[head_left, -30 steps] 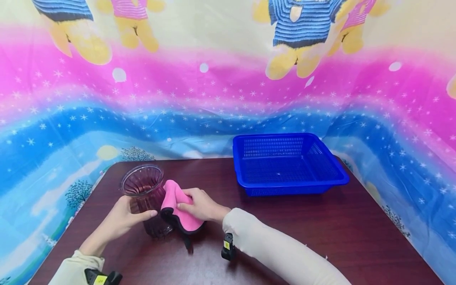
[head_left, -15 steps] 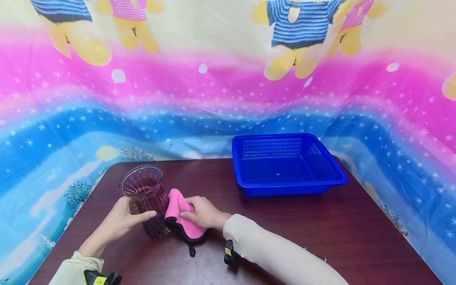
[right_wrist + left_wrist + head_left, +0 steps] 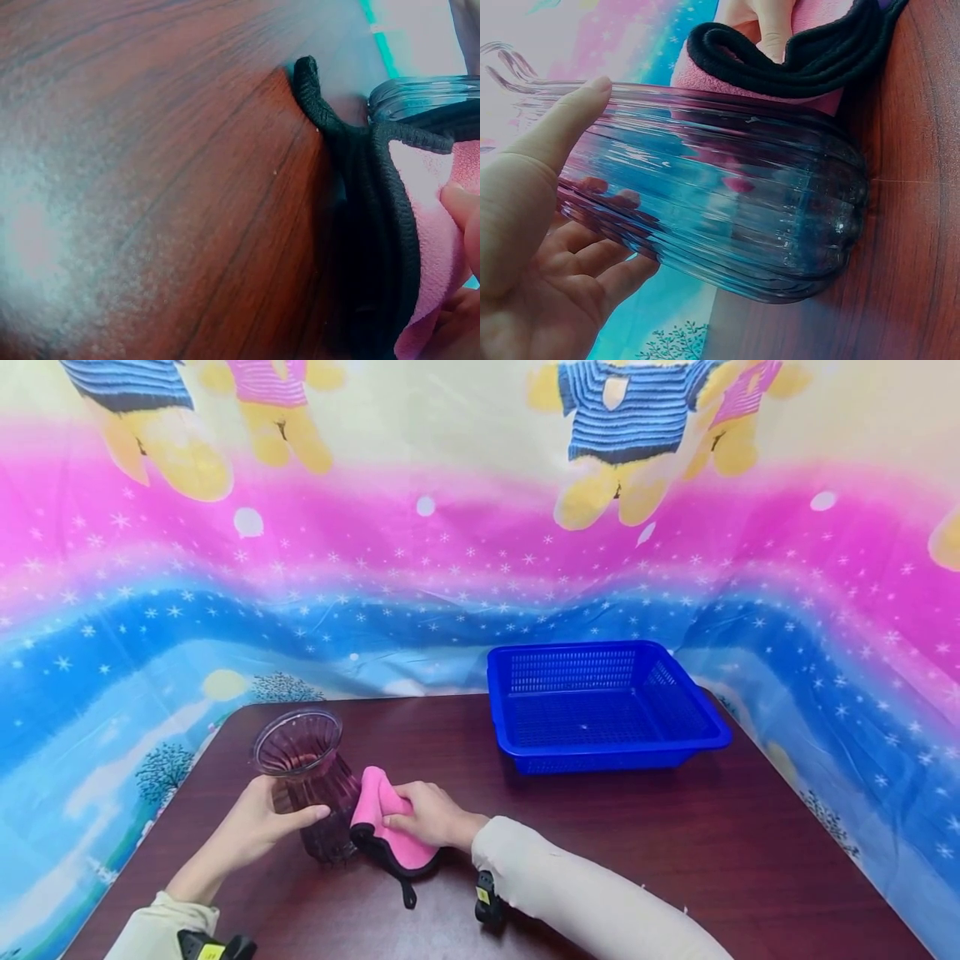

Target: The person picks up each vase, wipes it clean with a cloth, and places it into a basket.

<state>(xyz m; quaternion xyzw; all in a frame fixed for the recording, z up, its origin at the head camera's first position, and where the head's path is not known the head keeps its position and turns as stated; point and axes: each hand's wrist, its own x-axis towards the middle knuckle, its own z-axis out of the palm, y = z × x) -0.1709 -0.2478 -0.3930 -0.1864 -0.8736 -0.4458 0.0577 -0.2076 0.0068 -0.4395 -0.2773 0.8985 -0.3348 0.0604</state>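
Note:
A ribbed, purple-tinted glass vase (image 3: 318, 802) with a flared rim stands upright on the left part of the table. My left hand (image 3: 258, 818) grips its side, thumb in front and fingers curled round behind, as the left wrist view shows through the glass. In my right hand (image 3: 429, 814) is a folded pink cloth (image 3: 405, 847) with black edging and a small black hanging loop (image 3: 307, 82), pinched between thumb and fingers. The cloth is against the vase's lower right side, and its black edge hangs close over the table.
A blue plastic basket (image 3: 607, 750) with perforated walls stands at the back right of the dark wood table (image 3: 637, 835). Behind the table hangs a printed curtain (image 3: 450, 552) with bears and snowflakes.
My right hand has moved the pink cloth down the vase's side, a little to the right and towards me. The left hand and the vase have stayed in place.

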